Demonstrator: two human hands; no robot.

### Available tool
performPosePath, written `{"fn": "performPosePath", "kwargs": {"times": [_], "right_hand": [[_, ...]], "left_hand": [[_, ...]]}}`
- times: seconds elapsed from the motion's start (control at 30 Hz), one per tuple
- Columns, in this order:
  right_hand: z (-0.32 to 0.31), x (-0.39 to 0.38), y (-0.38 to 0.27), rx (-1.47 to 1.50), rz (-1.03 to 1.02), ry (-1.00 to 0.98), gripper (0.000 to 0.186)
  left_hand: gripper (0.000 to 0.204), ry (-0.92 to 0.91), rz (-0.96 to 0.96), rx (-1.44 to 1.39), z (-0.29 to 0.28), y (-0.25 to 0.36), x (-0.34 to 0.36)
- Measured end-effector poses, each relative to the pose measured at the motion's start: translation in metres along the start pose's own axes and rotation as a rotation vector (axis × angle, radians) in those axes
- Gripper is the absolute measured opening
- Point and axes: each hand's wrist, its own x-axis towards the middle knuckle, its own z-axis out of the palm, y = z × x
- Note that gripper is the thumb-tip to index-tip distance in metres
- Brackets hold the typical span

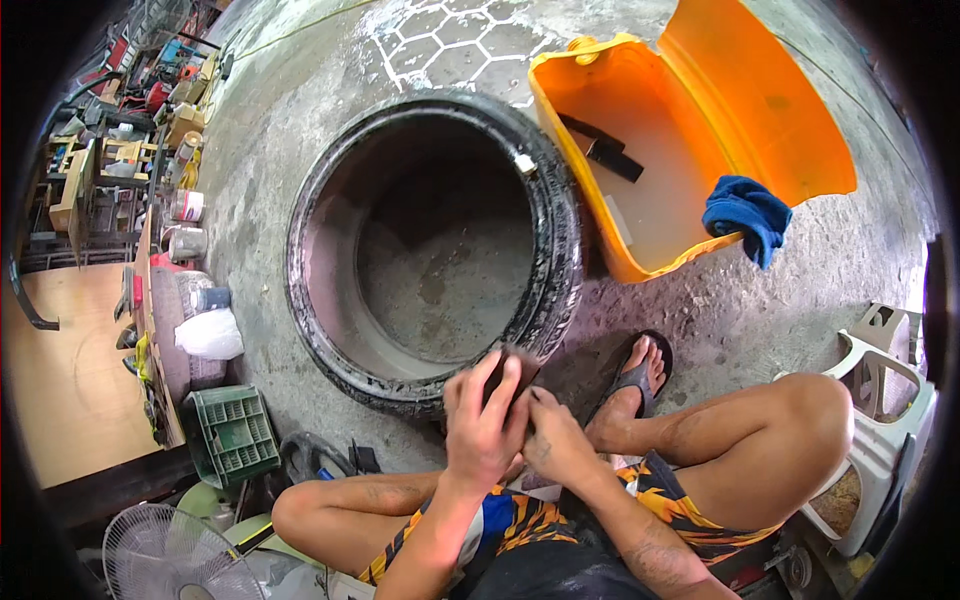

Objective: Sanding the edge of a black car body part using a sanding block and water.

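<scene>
Both my hands meet just above the near edge of a large black tire (302, 290), which lies flat on the concrete and looks wet along its top. A small, flat, dark brown piece (522, 372) is between them; its exact kind cannot be made out. My left hand (480, 420) is closed on it, index and middle fingers raised along it. My right hand (555, 440) pinches its lower right side, fingers curled and partly hidden. A small white piece (525, 163) rests on the tire's far right rim.
Right of the tire stands a cut-open yellow jerrycan (625, 262) with cloudy water, dark blocks (614, 158) and a blue cloth (747, 215) over its edge. A green crate (232, 432) and fan (180, 560) are at left, a grey plastic stool (885, 440) at right. Shelves clutter the far left.
</scene>
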Motion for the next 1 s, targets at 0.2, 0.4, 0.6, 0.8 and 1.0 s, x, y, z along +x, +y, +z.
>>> {"fn": "performPosePath", "kwargs": {"times": [0.2,0.4,0.6,0.8,1.0], "right_hand": [[0.007,0.004,0.01,0.094,0.038,-0.055,0.045],[-0.015,0.006,-0.008,0.097,0.08,-0.187,0.091],[-0.011,0.005,-0.004,0.074,0.074,-0.18,0.09],[0.005,0.001,0.016,0.064,0.025,-0.104,0.053],[0.011,0.0,0.006,0.032,0.013,-0.11,0.07]], "left_hand": [[0.053,-0.054,-0.001,0.027,0.001,0.006,0.011],[0.042,0.155,-0.424,-0.219,-0.031,-0.012,-0.006],[0.048,-0.077,-0.257,-0.073,-0.04,0.019,-0.026],[0.05,-0.097,-0.114,0.001,-0.003,0.016,0.012],[0.045,-0.133,-0.08,0.08,0.004,0.013,0.036]]}}
